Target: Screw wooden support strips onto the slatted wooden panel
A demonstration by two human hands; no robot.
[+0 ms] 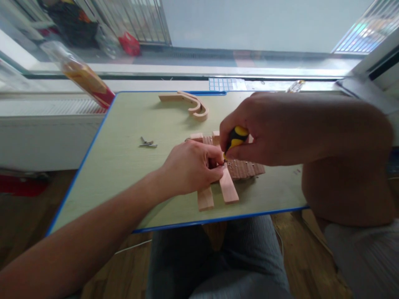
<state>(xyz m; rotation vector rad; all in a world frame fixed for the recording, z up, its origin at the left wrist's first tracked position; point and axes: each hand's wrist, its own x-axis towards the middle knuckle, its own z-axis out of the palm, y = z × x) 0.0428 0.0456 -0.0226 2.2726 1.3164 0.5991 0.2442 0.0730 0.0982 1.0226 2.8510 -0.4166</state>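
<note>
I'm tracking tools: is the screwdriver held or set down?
Held: the right hand grips the screwdriver by its yellow and black handle.

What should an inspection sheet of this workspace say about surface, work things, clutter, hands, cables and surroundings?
Surface: pale table with blue edge.
Work things: screwdriver, two wooden strips, ribbed brown piece; farther off, curved wooden pieces and small metal pieces, probably screws.
Clutter: tilted packet near the table's far left corner.
Hands: right hand grips the screwdriver; left hand is curled near its tip, any held thing too small to tell.
Cables: thin white cord below the table.
Surroundings: window ahead, radiator at left.
</note>
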